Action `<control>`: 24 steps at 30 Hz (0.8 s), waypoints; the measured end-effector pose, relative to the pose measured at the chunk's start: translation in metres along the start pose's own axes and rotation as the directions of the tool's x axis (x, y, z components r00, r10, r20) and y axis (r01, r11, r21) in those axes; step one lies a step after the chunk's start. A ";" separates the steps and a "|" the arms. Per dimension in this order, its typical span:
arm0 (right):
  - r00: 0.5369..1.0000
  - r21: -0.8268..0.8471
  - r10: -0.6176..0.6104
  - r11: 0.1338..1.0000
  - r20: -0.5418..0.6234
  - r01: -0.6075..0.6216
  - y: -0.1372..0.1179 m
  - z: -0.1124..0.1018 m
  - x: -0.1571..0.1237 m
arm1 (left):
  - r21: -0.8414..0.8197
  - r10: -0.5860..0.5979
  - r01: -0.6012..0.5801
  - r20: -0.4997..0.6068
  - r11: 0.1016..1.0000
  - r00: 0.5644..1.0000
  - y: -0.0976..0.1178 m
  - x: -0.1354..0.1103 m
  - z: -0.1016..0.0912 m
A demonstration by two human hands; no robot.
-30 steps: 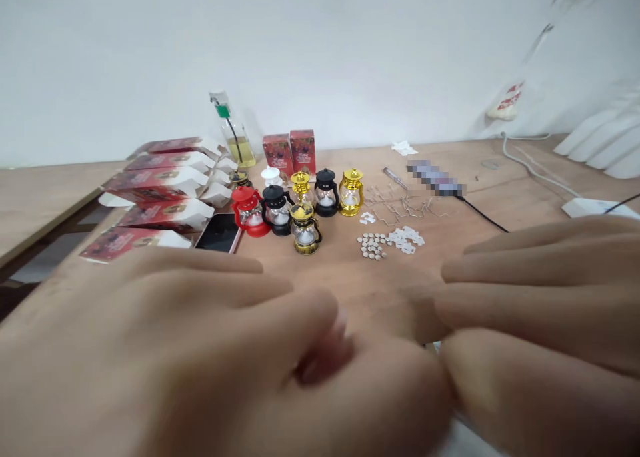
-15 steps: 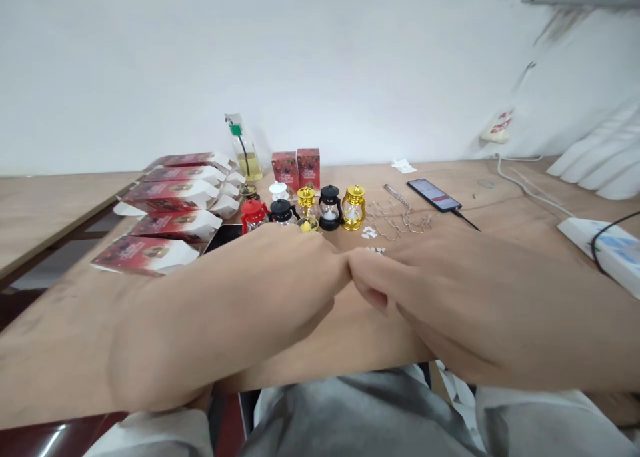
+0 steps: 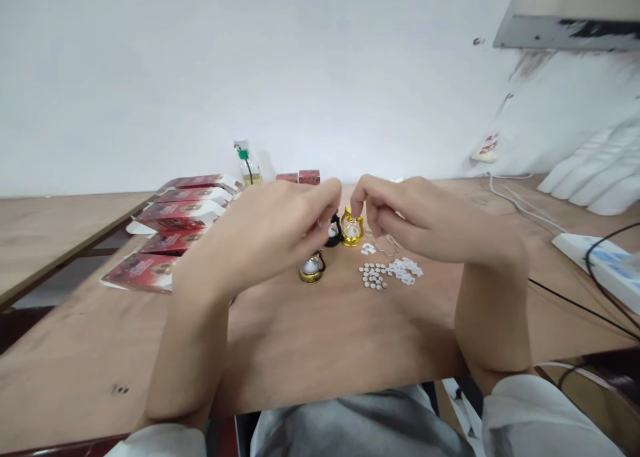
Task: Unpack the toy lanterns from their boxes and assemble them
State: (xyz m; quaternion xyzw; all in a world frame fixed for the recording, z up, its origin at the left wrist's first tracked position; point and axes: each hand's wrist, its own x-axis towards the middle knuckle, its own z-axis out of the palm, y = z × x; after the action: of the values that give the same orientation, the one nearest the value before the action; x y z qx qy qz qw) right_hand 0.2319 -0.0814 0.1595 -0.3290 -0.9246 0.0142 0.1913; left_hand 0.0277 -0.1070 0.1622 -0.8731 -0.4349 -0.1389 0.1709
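Note:
My left hand [image 3: 293, 220] is raised over the table with its fingers curled inward; whatever they may hold is hidden. Facing it across a narrow gap, my right hand [image 3: 405, 213] has bent fingers pointing down, and I cannot make out anything in them. Behind the fingertips stand a gold miniature lantern [image 3: 352, 231] and a black miniature lantern [image 3: 333, 235], both partly covered. A bronze-coloured miniature lantern [image 3: 311, 270] stands nearer, below my left hand. Below my right hand lie small round discs [image 3: 373, 277] and white plastic pieces [image 3: 406, 269].
Red printed boxes [image 3: 175, 211] lie in a row at the left. A pump bottle [image 3: 250, 171] and two small red boxes [image 3: 309, 176] stand by the wall. Bent wires [image 3: 389, 245] lie near my right hand. At the right are a white power strip [image 3: 597, 263] and cables.
My hands were together low in the middle; now they are raised and apart. The bronze-coloured lantern and the discs show more fully, while my right hand covers the phone. The view has tilted up.

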 end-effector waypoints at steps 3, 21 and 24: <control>0.992 -0.015 0.114 0.993 -0.047 -0.115 0.020 0.009 0.015 | -0.021 -0.065 0.064 -0.055 0.998 0.996 -0.017 0.008 0.004; 0.979 -0.052 0.203 0.978 0.032 -0.201 0.127 0.077 0.177 | -0.235 -0.243 0.174 -0.309 0.956 0.919 -0.057 -0.016 -0.011; 0.973 -0.100 0.222 0.972 0.068 -0.215 0.136 0.096 0.198 | -0.249 -0.196 0.114 -0.338 0.962 0.920 -0.050 -0.018 -0.012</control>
State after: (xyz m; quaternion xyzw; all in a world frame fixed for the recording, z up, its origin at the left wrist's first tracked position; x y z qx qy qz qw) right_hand 0.1382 0.1561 0.1184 -0.4364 -0.8893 0.0055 0.1369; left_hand -0.0241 -0.0967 0.1746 -0.8092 -0.4458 -0.3577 0.1361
